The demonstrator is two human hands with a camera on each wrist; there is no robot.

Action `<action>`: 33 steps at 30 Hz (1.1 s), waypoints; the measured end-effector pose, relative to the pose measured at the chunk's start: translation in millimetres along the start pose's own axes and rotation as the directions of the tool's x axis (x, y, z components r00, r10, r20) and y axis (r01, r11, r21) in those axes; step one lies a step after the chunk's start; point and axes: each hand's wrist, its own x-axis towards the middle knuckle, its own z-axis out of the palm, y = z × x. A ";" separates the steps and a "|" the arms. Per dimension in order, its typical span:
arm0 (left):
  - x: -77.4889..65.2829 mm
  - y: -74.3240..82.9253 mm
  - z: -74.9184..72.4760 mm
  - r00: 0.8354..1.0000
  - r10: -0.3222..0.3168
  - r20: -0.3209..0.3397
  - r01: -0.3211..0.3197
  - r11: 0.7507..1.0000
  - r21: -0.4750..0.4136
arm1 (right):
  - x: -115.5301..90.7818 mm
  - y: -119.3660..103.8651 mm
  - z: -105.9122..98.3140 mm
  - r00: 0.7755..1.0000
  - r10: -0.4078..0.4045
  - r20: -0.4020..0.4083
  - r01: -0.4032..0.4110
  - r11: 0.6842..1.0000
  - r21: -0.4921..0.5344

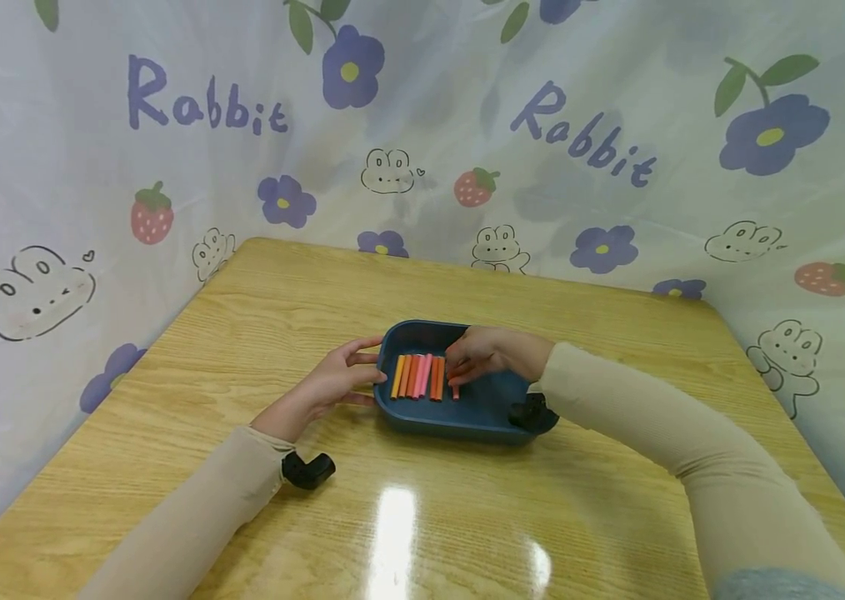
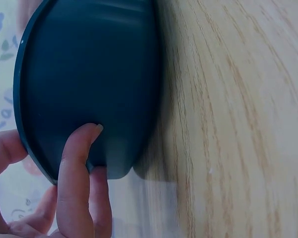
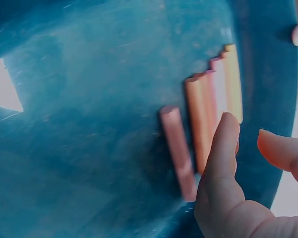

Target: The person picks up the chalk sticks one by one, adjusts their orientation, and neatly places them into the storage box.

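Note:
A dark blue tray [image 1: 493,404] with rounded corners holds a row of short crayon-like sticks [image 1: 412,377] in yellow, orange and pink, side by side at its left end. My left hand [image 1: 331,382] rests its spread fingers against the tray's left end; in the left wrist view one finger [image 2: 77,173] lies along the outer wall. Over the tray, my right hand [image 1: 484,352] is beside the row's right side. A reddish stick [image 3: 179,153] lies at a slight angle, a little apart from the others. In the right wrist view, my right thumb and finger stand apart, with nothing gripped between them.
The tray stands on a light wooden table [image 1: 280,325]. A white cloth [image 1: 422,125] printed with rabbits, flowers and strawberries hangs behind and along the sides. Black wrist cameras sit below both wrists, the right one [image 1: 533,412] overlapping the tray's near right corner.

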 end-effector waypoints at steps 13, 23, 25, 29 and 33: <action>0.6 -0.5 2.7 1.000 -0.002 0.003 0.002 1.000 0.001 | -33.6 -12.1 -1.7 0.986 -0.140 0.093 0.131 0.987 0.089; 1.8 -1.6 0.4 1.000 0.012 0.000 -0.012 1.000 0.006 | -63.8 -2.4 -16.3 0.955 -0.280 0.094 0.259 0.947 0.192; 2.7 -3.1 -0.7 1.000 0.013 0.003 -0.013 1.000 0.008 | -69.7 2.7 -20.9 0.946 -0.311 0.092 0.283 0.930 0.235; 4.2 -5.3 -1.8 1.000 0.016 0.009 -0.016 1.000 0.013 | -80.0 15.2 -33.3 0.928 -0.365 0.071 0.326 0.891 0.316; 4.9 -5.2 -1.4 1.000 0.019 0.012 -0.019 1.000 0.010 | -86.0 29.0 -45.0 0.921 -0.389 0.034 0.356 0.872 0.335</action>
